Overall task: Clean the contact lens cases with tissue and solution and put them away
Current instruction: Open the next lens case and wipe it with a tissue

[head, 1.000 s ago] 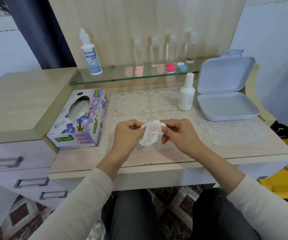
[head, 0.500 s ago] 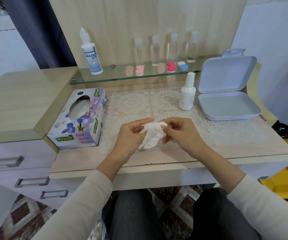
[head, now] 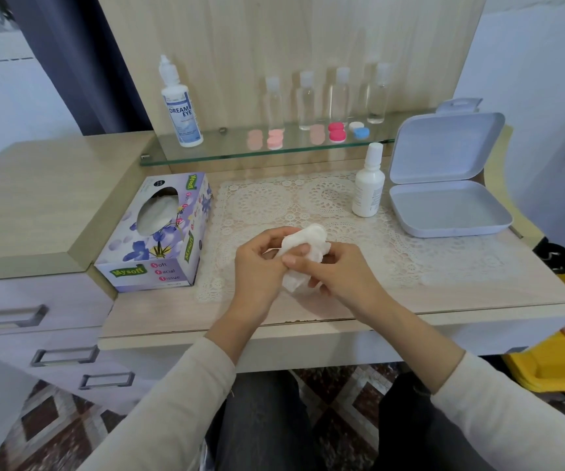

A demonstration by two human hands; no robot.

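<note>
White tissue [head: 305, 239] — between both hands [head: 260, 266] [head: 339, 270]

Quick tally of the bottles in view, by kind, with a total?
Clear bottles on the shelf: 4
Dream Eye bottle on the shelf: 1
White bottle on the mat: 1
Total: 6

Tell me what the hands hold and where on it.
Crumpled white tissue: left hand grips its left side, right hand pinches its middle; anything inside is hidden.
</note>
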